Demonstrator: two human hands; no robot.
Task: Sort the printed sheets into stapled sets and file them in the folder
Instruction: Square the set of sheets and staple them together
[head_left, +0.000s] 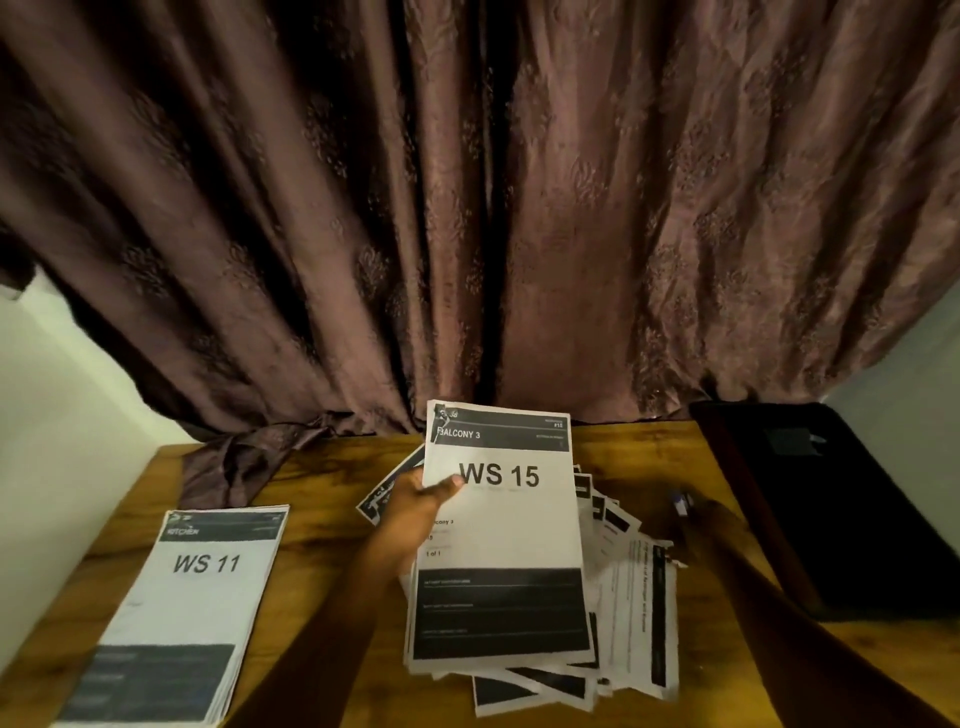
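White printed sheet (501, 519) headed "BALCONY 3, WS 15", black-banded, is pinched by the left hand (415, 506) over a loose pile (623, 597) on the wooden tabletop (322, 571). Right hand (696, 519) is blurred; grip unclear.

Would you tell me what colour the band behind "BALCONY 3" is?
Dark grey to black, white lettering, atop the WS 15 sheet; head view.

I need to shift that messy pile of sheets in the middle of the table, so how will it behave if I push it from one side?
The loose pile would probably fan out further rather than slide as a block: its sheets already splay at several angles. Single sheets look thin and floppy, so edges may buckle. The WS 15 sheet on top, pinched by the left hand, would likely slip off.
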